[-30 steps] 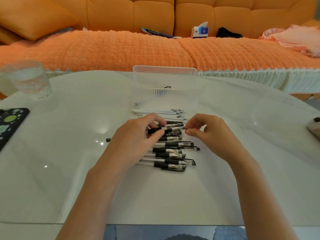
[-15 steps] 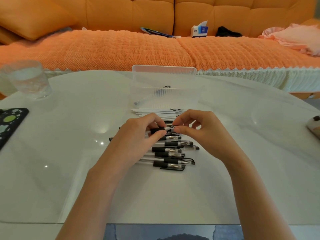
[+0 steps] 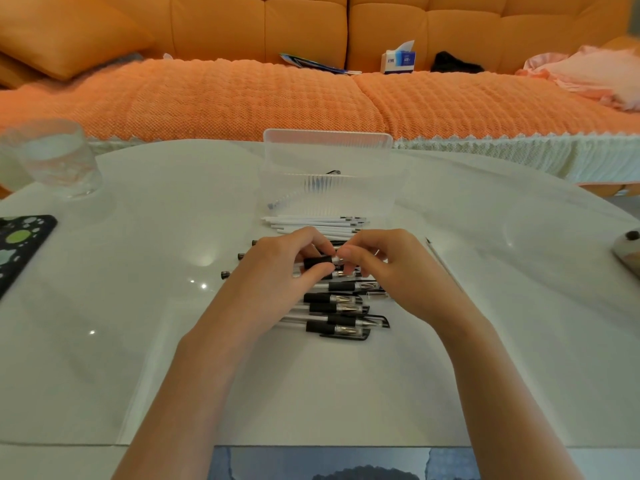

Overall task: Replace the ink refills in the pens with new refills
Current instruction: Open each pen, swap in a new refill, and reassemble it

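**Pen held between two hands above the pen row**

- Left hand (image 3: 277,268): fingers curled, thumb and forefinger clamped on the black rubber sleeve of a clear-barrelled ballpoint pen (image 3: 318,262). The pen lies level, raised just above the others.
- Right hand (image 3: 391,268): fingers bent inward, fingertips (image 3: 346,252) pinching the pen's silver tip end, close against the left thumb.
- Row of matching black-and-clear pens (image 3: 341,308): laid side by side on the glossy white table (image 3: 138,306), directly under both hands.
- Bundle of thin white ink refills (image 3: 311,222): flat on the table just beyond the hands.
- Single thin refill (image 3: 445,263): apart, right of the right hand.
- Ribbed clear plastic box (image 3: 329,157): behind the white refills; one pen shows inside.
- Glass tumbler of water (image 3: 57,157): far left.
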Tool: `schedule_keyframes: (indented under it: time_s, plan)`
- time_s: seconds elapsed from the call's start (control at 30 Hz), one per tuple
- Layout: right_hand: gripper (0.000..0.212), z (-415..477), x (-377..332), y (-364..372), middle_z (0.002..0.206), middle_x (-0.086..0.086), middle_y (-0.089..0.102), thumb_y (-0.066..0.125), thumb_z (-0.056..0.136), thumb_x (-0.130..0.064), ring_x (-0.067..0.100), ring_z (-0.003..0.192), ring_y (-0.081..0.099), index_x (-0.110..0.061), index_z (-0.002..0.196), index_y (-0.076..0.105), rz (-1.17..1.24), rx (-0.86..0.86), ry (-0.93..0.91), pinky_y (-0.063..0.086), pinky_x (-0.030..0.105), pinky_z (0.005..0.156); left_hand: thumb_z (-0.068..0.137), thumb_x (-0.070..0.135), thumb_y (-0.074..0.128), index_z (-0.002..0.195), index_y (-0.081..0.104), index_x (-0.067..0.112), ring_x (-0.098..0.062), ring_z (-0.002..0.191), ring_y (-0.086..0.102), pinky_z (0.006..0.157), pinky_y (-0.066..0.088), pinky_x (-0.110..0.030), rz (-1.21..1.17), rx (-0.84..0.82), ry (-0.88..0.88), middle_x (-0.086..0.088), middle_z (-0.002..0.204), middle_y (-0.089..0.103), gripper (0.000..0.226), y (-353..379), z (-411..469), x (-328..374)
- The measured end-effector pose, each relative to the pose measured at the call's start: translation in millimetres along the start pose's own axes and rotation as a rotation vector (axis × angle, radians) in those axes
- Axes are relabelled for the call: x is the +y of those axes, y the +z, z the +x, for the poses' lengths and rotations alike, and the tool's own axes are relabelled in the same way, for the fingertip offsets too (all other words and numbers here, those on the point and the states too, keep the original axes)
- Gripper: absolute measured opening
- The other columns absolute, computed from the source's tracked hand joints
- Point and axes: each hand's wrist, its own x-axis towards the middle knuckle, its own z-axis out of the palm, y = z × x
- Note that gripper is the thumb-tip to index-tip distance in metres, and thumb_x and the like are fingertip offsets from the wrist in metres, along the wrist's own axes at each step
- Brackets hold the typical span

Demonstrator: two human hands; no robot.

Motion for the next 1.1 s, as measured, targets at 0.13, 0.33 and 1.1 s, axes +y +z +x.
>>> schedule_keyframes:
  time_s: [0.13, 0.33, 1.1]
  plan:
    - [0.018, 0.6, 1.6, -2.8, 0.08, -0.011, 0.066, 0.055, 0.09, -0.037, -0.003, 0.069, 0.057, -0.026, 0.097, 0.067, 0.101, 0.036, -0.01, 0.042, 0.009, 0.064, 0.085, 0.03, 0.066, 0.096, 0.059, 0.033, 0.001, 0.088, 0.059, 0.077, 0.044, -0.013, -0.04, 0.026, -0.011, 0.018, 0.087, 0.063, 0.014, -1.1, 0.5, -1.0]
    - [0.008, 0.8, 3.8, -1.9, 0.081, -0.007, 0.067, 0.07, 0.083, -0.019, 0.004, 0.071, 0.06, -0.02, 0.087, 0.063, 0.14, 0.006, -0.025, 0.047, 0.016, 0.065, 0.084, 0.029, 0.068, 0.094, 0.061, 0.031, 0.001, 0.089, 0.061, 0.079, 0.047, -0.016, -0.049, 0.031, -0.008, 0.015, 0.089, 0.067, 0.012, -0.1, 1.6, -2.7]
    - [0.011, -0.5, 2.9, -4.5, 0.072, -0.013, 0.066, 0.067, 0.083, -0.034, -0.001, 0.063, 0.055, -0.023, 0.08, 0.067, 0.126, 0.01, -0.008, 0.041, 0.012, 0.059, 0.084, 0.03, 0.068, 0.093, 0.062, 0.032, 0.0, 0.09, 0.061, 0.082, 0.048, -0.017, -0.075, 0.032, -0.002, 0.014, 0.091, 0.067, 0.011, -0.8, 0.1, -1.6]
